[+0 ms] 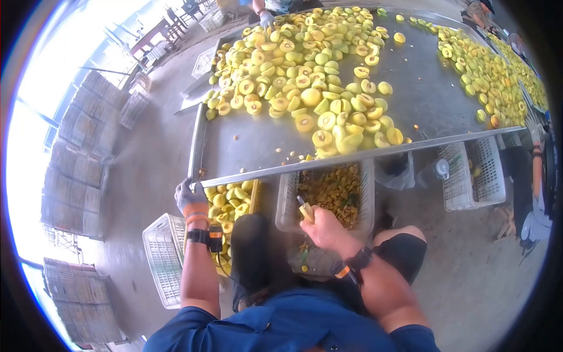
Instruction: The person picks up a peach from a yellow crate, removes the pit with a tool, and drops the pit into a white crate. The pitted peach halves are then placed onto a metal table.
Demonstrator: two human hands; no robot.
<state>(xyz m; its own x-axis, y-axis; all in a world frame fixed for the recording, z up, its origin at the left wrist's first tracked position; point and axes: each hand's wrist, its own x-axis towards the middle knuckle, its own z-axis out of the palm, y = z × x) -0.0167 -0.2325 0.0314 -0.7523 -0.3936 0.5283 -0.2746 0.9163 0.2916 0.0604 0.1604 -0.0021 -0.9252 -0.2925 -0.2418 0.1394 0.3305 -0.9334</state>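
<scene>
My left hand [192,199], in a grey glove, has its fingers bent over the near left corner of the metal table [246,138]. My right hand [326,229] is bare and closed around the pale yellow handle of a small tool [306,211], above the white basket of brown-yellow scraps [340,190]. Halved yellow-green fruits [311,97] with brown centres lie piled across the table, some close to its near rim. Below my left hand, more fruit halves [231,202] fill a yellow crate [254,196].
An empty-looking white basket [164,258] stands left of my legs; another white crate [474,173] is under the table's right side. A co-worker's gloved hand [266,20] touches the far fruit. Another person's arm [536,161] is at right. Stacked crates [73,188] line the left.
</scene>
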